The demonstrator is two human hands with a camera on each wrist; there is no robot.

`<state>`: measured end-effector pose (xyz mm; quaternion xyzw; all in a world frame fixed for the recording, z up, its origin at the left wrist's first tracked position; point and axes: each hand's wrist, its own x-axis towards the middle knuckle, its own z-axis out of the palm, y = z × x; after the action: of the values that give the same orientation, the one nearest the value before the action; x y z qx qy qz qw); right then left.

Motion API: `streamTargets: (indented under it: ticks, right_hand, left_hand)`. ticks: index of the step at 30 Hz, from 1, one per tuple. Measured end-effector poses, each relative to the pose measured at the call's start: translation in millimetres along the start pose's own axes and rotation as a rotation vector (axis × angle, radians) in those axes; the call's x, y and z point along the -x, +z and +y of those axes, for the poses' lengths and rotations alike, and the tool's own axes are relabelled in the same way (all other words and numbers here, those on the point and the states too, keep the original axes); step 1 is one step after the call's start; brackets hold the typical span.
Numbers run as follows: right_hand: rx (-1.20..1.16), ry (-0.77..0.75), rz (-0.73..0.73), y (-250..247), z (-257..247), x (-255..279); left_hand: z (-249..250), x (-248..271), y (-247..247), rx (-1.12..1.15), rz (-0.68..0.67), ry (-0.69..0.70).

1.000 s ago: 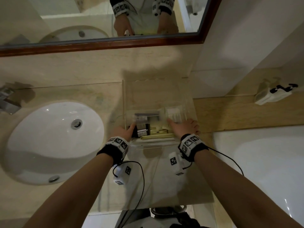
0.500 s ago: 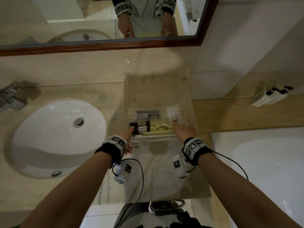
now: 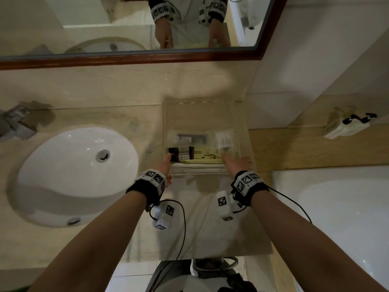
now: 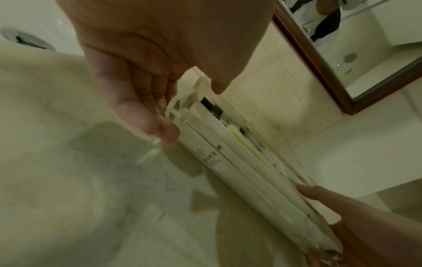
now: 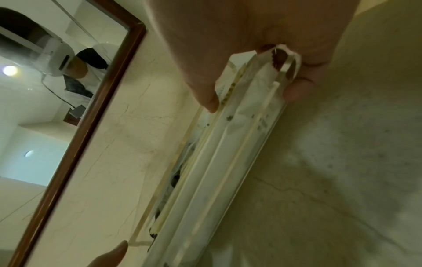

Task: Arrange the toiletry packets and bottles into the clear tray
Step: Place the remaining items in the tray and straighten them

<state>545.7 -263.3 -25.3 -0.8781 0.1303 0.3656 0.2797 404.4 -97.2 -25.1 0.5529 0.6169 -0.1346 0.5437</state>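
Observation:
A clear tray (image 3: 202, 119) hangs a little above the marble counter, its shadow beneath it. Inside lie a small black bottle (image 3: 181, 153), a grey packet (image 3: 189, 138), a white sachet (image 3: 224, 140), a yellow packet (image 3: 202, 158) and long white packets (image 3: 197, 168) along the near wall. My left hand (image 3: 166, 163) grips the near left corner, thumb over the rim and fingers under. My right hand (image 3: 237, 163) grips the near right corner the same way. The left wrist view shows the left hand (image 4: 148, 90) on the tray corner (image 4: 180, 106). The right wrist view shows the right hand (image 5: 251, 54) pinching the tray's end.
A white basin (image 3: 77, 171) is sunk in the counter to the left, its tap (image 3: 16, 123) at the far left. A wood-framed mirror (image 3: 147, 57) runs along the wall behind. A bathtub (image 3: 347, 218) lies to the right, with a white soap holder (image 3: 345, 127) on the ledge.
Both hands keep hold of the tray's near corners. The tray has shifted slightly away from me toward the wall, and the head view has tilted.

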Motion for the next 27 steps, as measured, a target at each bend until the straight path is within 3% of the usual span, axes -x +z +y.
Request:
streamTargets:
  ticks: [5, 12, 22, 27]
  right_hand:
    - [-0.059, -0.009, 0.049, 0, -13, -6]
    - [-0.287, -0.084, 0.231, 1, -22, -13]
    - [-0.221, -0.118, 0.197, -2, -26, -34]
    - [-0.311, -0.053, 0.181, -1, -25, -47]
  left_hand:
    - [12, -3, -2, 0.114, 0.005, 0.038]
    - [30, -7, -3, 0.334, -0.035, 0.03]
    - [40, -14, -8, 0.371, -0.076, 0.026]
    - [44, -19, -8, 0.475, -0.09, 0.01]
